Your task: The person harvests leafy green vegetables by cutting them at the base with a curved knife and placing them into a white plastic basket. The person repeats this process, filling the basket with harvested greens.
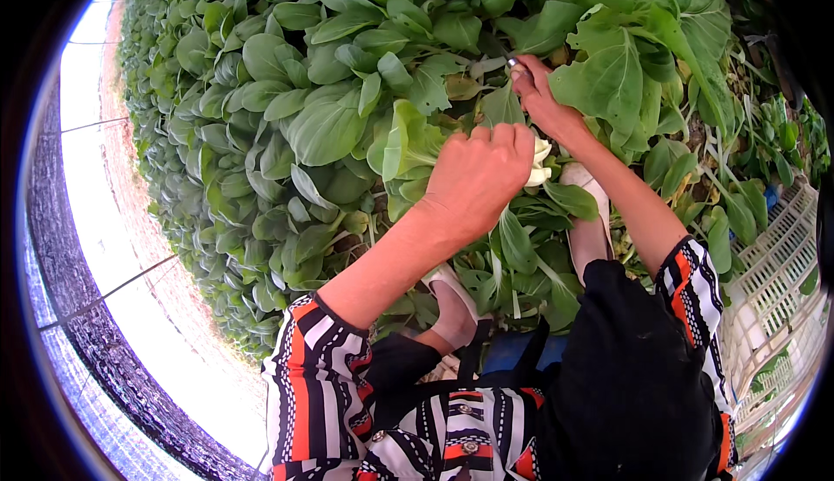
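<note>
My left hand (483, 171) is closed around a leafy green plant (410, 142), whose pale cut stem end (539, 163) shows at the right of the fist. Above and to the right, my right hand (537, 93) grips a tool by its handle, with a metal collar (513, 62) at the front. The rest of the tool is hidden among the leaves, so its kind cannot be told. Dense leafy greens (326, 116) surround both hands, and a large holed leaf (603, 70) lies just right of my right hand.
White plastic crates (762, 292) stand at the lower right. Loose greens (521, 246) lie between my feet, near my shoe (589, 188). Something blue (515, 350) is beneath me. A dark netting strip (58, 220) curves along the left.
</note>
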Demonstrator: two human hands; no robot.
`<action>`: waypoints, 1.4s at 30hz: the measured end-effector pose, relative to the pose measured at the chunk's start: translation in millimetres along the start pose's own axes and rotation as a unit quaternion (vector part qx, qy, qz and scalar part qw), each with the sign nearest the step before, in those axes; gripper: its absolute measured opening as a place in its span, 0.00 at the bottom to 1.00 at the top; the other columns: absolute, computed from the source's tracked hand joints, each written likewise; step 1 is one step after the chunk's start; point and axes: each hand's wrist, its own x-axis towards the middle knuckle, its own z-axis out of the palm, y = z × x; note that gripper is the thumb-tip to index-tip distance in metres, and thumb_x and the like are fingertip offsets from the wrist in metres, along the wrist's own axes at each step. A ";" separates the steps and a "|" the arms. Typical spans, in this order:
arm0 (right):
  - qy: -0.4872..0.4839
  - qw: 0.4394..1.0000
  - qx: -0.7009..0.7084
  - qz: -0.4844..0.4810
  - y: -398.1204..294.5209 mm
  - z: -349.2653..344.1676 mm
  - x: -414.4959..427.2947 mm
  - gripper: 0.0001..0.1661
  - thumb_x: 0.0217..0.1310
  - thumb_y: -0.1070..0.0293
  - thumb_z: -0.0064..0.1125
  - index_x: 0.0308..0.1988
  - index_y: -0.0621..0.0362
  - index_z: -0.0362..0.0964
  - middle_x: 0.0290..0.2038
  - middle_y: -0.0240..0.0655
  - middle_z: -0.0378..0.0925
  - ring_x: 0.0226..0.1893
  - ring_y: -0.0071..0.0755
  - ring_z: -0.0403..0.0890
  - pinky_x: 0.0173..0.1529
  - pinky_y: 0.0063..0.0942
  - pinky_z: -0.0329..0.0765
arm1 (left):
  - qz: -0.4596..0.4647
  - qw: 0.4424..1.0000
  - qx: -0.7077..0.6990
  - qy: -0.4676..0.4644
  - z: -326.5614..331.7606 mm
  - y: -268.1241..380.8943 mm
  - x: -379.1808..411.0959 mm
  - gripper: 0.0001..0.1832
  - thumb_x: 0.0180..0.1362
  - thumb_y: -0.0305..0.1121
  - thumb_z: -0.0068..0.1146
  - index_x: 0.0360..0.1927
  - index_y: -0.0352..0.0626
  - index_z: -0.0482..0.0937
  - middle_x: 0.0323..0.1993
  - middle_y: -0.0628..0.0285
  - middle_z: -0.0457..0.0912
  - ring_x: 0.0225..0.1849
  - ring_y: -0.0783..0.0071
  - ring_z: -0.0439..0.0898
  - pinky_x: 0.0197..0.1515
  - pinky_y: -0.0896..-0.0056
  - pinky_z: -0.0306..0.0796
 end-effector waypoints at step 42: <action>-0.022 0.986 -0.106 -0.124 15.0 13.8 17.2 0.09 0.63 0.74 0.47 0.41 0.68 0.68 0.28 0.56 0.75 0.31 0.62 0.76 0.34 0.45 0.70 | -0.164 0.985 -0.042 -0.025 54.0 -82.3 44.2 0.12 0.39 0.22 0.58 0.31 0.33 0.75 0.48 0.49 0.72 0.34 0.42 0.81 0.36 0.45 0.74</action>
